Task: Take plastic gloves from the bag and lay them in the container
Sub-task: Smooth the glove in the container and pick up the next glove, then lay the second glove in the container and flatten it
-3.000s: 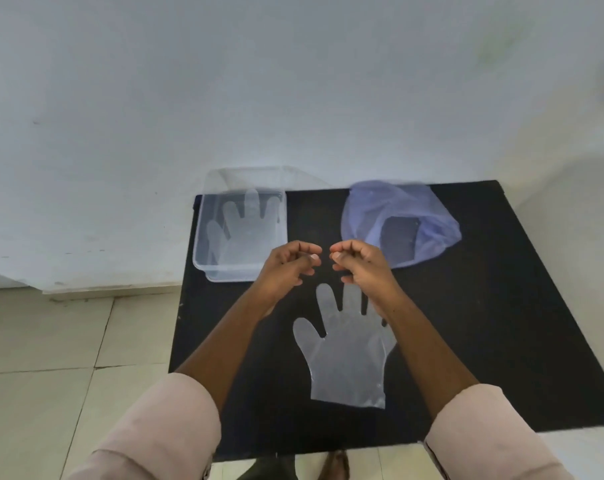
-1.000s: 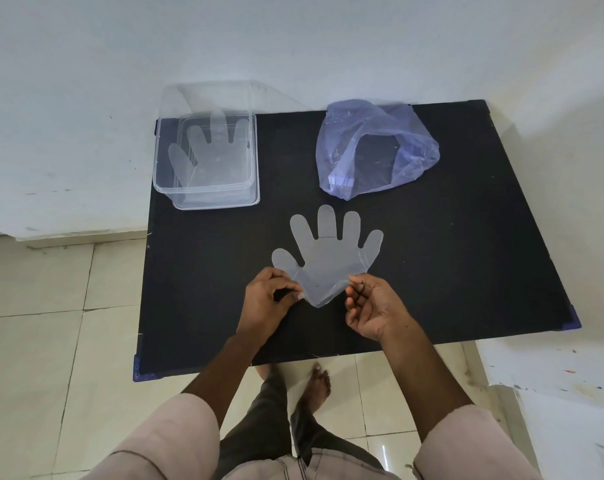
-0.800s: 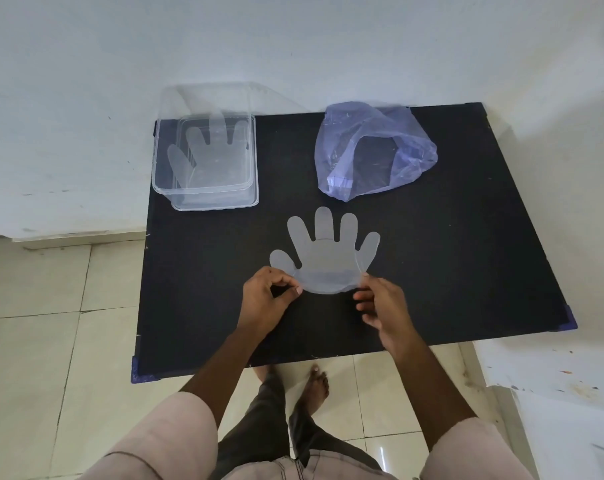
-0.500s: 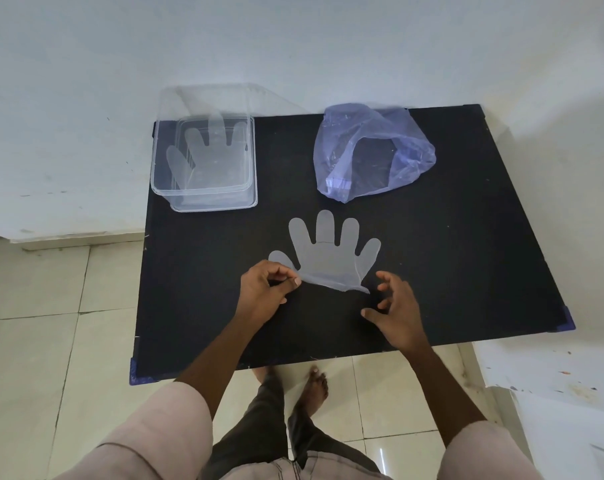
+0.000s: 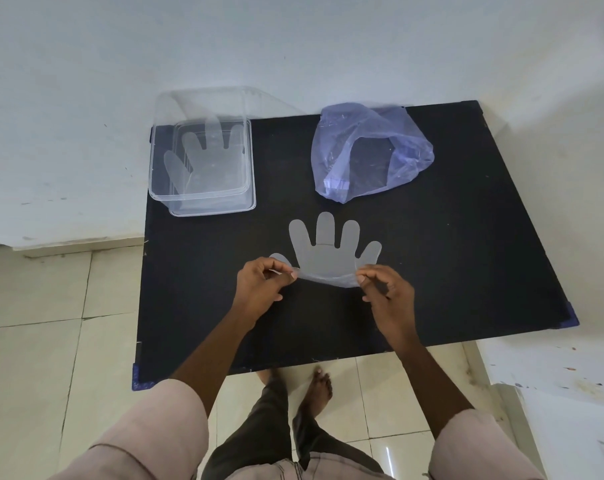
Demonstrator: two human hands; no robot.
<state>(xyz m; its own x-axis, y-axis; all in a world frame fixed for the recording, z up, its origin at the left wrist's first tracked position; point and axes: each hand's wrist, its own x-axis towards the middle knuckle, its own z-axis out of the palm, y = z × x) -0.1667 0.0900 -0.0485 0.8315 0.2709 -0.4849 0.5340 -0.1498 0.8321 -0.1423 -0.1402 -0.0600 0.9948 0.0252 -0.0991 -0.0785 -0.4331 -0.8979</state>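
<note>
Head view, looking straight down on a black table [image 5: 466,271], and both hands are on one clear glove [image 5: 328,251] at the centre of the frame. Left hand [image 5: 259,289] pinches the cuff edge at its left corner, thumb and forefinger pressed together on the film, just below the glove's thumb. Right hand [image 5: 387,292] pinches the cuff's right corner the same way, its other fingers [image 5: 375,297] curled loosely underneath. The cuff is lifted off the table between the two pinches and sags a little in the middle; the glove's five fingers lie flat and spread, pointing toward the top of the frame.

Upper left of the frame: the clear container [image 5: 208,206] sits at the table's far left corner, with a second glove [image 5: 203,157] lying flat inside it. Upper right of centre: the bluish bag [image 5: 373,154], crumpled, mouth open, well apart from the container. Whether anything lies inside it, I cannot tell. Pale sleeves and bare feet on tiled floor [image 5: 34,341] fill the bottom of the frame.
</note>
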